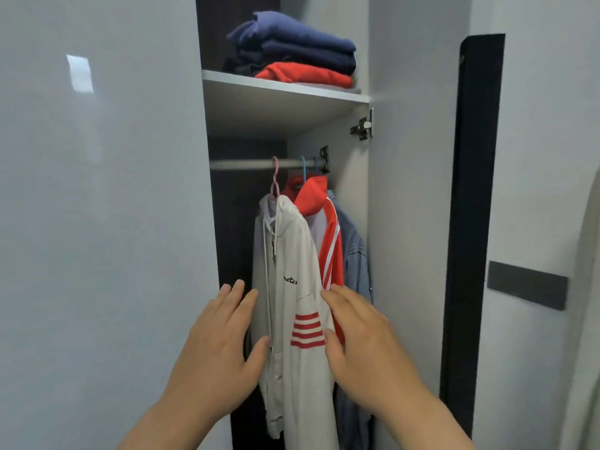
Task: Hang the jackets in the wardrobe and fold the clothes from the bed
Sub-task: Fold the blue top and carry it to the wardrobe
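Wardrobe (349,190) | rail (240,164): three jackets (292,251) hanging | shelf (282,89): folded clothes (298,47)

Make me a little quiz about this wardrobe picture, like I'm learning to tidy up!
1. True or false: the white jacket lies folded on the shelf.
2. How many garments can you see hanging on the rail? A one, B three, C six.
3. Fill in: the white jacket's hanger is coloured ____.
Key: 1 false; 2 B; 3 pink.
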A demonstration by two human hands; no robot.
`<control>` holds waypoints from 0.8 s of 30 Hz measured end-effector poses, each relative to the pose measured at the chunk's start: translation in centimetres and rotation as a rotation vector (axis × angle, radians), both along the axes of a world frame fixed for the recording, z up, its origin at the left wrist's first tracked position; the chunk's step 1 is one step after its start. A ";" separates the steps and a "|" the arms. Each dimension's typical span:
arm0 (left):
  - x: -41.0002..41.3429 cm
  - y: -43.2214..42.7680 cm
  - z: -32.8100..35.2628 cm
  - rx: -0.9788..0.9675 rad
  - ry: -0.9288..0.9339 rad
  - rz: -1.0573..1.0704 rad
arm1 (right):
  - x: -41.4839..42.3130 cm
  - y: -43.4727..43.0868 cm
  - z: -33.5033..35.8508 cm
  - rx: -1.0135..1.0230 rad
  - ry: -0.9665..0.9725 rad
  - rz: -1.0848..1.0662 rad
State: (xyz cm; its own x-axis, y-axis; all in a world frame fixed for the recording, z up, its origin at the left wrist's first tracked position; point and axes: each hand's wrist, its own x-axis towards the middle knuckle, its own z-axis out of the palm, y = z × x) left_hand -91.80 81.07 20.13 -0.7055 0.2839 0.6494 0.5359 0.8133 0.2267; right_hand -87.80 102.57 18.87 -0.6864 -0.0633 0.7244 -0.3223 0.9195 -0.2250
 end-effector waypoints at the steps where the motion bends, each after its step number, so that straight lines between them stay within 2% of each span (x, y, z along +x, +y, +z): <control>1: 0.4 0.3 0.2 0.001 -0.003 -0.005 | 0.9 0.3 0.4 -0.012 0.058 -0.009; 6: 2.0 0.8 1.2 -0.008 -0.024 0.012 | 5.1 2.4 2.5 -0.059 0.576 0.021; 8: 2.5 0.7 1.4 -0.018 -0.041 0.028 | 6.2 3.6 3.2 -0.022 0.756 -0.091; 9: 2.7 0.6 1.6 -0.024 -0.047 0.035 | 6.6 4.2 3.5 -0.054 0.785 -0.173; 11: 3.0 0.3 1.8 -0.029 -0.055 0.045 | 7.5 4.6 4.1 -0.231 0.666 -0.241; 14: 3.4 0.1 2.3 -0.029 -0.058 0.050 | 7.5 3.8 4.2 -0.513 0.403 -0.087; 18: 3.6 -0.6 2.8 -0.032 -0.057 0.043 | 6.6 3.7 3.9 -0.749 0.384 0.077; 24: 3.1 -2.0 2.9 -0.054 -0.050 0.081 | 4.4 1.4 3.5 -0.745 0.197 0.185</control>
State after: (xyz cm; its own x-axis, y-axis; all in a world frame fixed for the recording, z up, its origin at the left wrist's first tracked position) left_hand -88.72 79.08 23.06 -0.7585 0.2587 0.5981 0.4573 0.8652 0.2057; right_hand -83.39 103.99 22.36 -0.5671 0.3854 0.7279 -0.5532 0.4765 -0.6833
